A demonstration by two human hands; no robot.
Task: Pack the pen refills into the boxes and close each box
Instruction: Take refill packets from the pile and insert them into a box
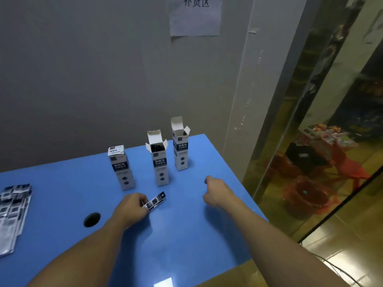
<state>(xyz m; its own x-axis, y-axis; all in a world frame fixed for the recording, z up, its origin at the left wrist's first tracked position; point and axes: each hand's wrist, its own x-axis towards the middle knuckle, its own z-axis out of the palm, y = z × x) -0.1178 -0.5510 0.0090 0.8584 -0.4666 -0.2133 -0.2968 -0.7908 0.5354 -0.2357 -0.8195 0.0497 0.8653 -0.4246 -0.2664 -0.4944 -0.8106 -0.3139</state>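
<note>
On the blue tabletop (186,235) three boxes stand upright in a row: the left box (121,167) is closed, while the middle box (158,159) and the far box (180,146) have their flaps up. The left hand (131,208) has its grip pinched on a refill pack (154,200) just in front of the middle box; the right hand (214,192) hovers nearby with fingers curled on nothing. More refills lie in a pile (14,210) at the left edge. The tall boxes look easy to tip, so a pack catching a side flap or pushed in at an angle could topple one, and with no hand steadying it the dark contents could spill
</note>
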